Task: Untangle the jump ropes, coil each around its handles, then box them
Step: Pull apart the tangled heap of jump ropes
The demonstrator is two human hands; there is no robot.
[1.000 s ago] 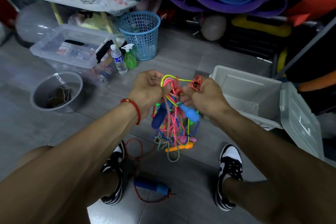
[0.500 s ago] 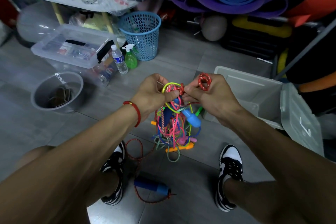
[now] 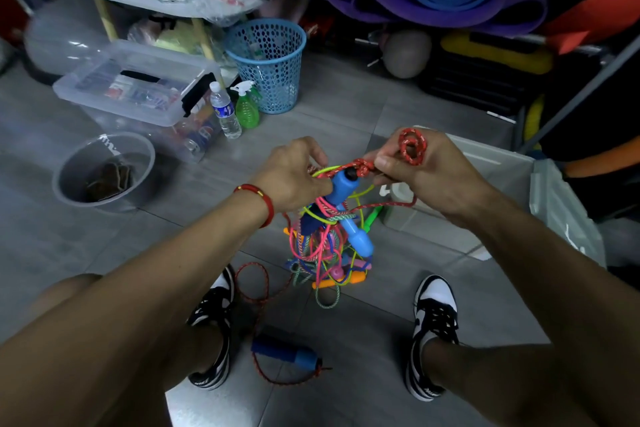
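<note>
A tangle of jump ropes point(image 3: 325, 246) in pink, green, yellow and blue hangs between my knees above the floor. My left hand point(image 3: 294, 177) grips the top of a blue handle point(image 3: 341, 187) that sticks out of the tangle. My right hand point(image 3: 426, 170) pinches the red rope point(image 3: 363, 166) at a knot by that handle, with red loops point(image 3: 412, 146) wound around its fingers. The red rope trails down to a second blue handle point(image 3: 284, 354) lying on the floor. An open grey box point(image 3: 485, 163) stands to the right.
A blue mesh basket point(image 3: 268, 59), a water bottle point(image 3: 225, 111) and a green spray bottle point(image 3: 246, 107) stand ahead. A clear lidded bin point(image 3: 138, 87) and a round tub point(image 3: 104, 170) are at left. The box lid point(image 3: 568, 218) leans at right. Rolled mats fill the back.
My left hand shifted from the rope strands onto the blue handle and lifted its top end up. My right hand rose and moved right, drawing the red rope taut from the knot.
</note>
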